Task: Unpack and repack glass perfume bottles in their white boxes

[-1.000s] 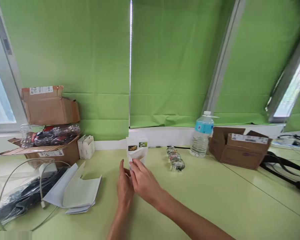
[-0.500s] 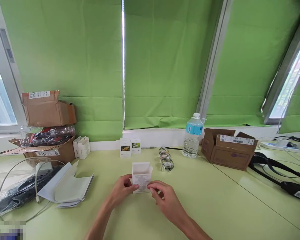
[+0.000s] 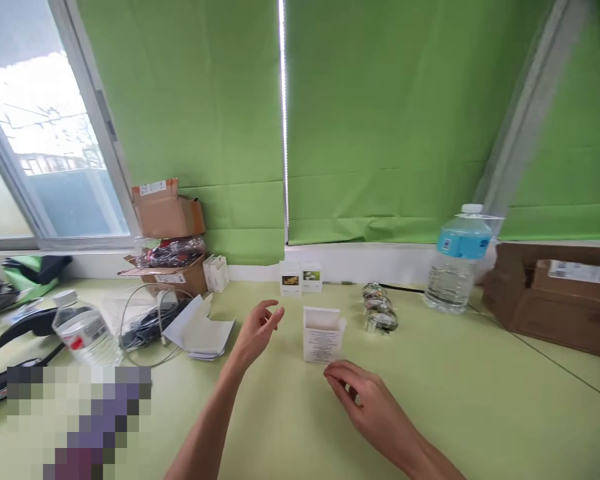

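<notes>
A small white open-topped box with printed text on its front stands upright on the table. My left hand is raised to the left of the box, apart from it, fingers loosely spread and holding nothing. Just below the box's lower right corner is my right hand, thumb and fingertips pinched together. Whether it touches the box or grips something small I cannot tell. Two small white boxes with flower pictures stand behind, near the wall. A row of shiny round tins or jars lies to the right.
At left lie folded white papers, a cable, a bagged black item and a clear bottle. Cardboard boxes are stacked behind them. A large water bottle and an open cardboard box stand at right.
My left hand has let go of the box and moved away to its left, opening. The right hand remains near the box's lower right corner. The view has swung left.
</notes>
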`<control>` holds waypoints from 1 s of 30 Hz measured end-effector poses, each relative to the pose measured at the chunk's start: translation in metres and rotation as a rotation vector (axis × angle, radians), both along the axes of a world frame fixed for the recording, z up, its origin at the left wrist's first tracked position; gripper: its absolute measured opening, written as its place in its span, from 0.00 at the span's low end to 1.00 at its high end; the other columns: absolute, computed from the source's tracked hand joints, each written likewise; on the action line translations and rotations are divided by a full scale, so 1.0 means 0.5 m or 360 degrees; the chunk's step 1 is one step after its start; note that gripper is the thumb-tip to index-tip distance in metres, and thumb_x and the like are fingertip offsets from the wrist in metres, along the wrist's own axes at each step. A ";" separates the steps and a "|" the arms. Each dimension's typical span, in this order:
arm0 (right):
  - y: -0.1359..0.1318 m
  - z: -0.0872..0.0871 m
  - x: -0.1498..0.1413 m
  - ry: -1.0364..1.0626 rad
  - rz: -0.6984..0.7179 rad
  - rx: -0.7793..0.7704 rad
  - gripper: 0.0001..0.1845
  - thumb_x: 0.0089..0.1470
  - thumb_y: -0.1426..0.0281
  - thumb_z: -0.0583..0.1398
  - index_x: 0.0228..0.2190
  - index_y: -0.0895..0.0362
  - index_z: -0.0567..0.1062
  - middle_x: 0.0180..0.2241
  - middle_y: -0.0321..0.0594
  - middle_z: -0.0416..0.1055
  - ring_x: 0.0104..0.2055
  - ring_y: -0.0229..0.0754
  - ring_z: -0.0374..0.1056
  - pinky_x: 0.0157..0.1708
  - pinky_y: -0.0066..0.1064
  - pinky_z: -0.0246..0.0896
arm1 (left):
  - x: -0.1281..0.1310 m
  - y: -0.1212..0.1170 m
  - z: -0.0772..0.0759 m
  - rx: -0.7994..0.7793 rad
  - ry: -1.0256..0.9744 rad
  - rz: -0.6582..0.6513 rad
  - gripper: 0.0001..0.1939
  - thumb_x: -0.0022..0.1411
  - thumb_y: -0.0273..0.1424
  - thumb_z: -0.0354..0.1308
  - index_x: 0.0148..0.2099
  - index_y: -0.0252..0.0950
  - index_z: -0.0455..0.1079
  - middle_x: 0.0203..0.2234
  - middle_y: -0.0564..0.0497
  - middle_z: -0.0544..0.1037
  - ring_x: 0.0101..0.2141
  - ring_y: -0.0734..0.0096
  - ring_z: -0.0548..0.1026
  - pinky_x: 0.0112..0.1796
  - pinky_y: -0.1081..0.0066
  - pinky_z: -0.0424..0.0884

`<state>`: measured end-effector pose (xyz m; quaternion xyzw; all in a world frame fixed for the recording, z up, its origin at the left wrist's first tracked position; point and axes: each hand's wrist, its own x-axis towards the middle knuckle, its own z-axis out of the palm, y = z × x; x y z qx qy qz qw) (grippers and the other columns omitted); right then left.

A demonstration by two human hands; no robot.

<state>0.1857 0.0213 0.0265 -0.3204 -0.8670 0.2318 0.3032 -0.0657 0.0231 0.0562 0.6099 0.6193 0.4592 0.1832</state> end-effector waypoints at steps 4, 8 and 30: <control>-0.001 -0.017 -0.002 -0.0114 0.0093 0.0045 0.17 0.65 0.63 0.47 0.38 0.52 0.75 0.40 0.41 0.74 0.39 0.42 0.70 0.37 0.33 0.65 | -0.055 -0.042 -0.004 0.0142 0.0229 0.0381 0.21 0.63 0.46 0.49 0.45 0.37 0.73 0.26 0.52 0.74 0.24 0.74 0.68 0.28 0.73 0.63; 0.007 -0.040 0.001 -0.0155 0.0162 0.0084 0.16 0.64 0.62 0.49 0.41 0.51 0.75 0.44 0.43 0.73 0.43 0.45 0.71 0.40 0.34 0.67 | -0.100 -0.083 -0.011 0.0234 0.0475 0.0771 0.14 0.63 0.39 0.51 0.39 0.39 0.75 0.31 0.50 0.75 0.30 0.69 0.72 0.33 0.71 0.65; 0.016 -0.052 -0.008 -0.0248 0.0187 0.0017 0.16 0.63 0.61 0.49 0.38 0.51 0.75 0.39 0.44 0.73 0.40 0.47 0.71 0.40 0.36 0.68 | -0.205 -0.114 -0.012 0.0327 0.1005 0.1443 0.17 0.64 0.29 0.49 0.53 0.34 0.69 0.51 0.42 0.74 0.51 0.56 0.70 0.52 0.59 0.64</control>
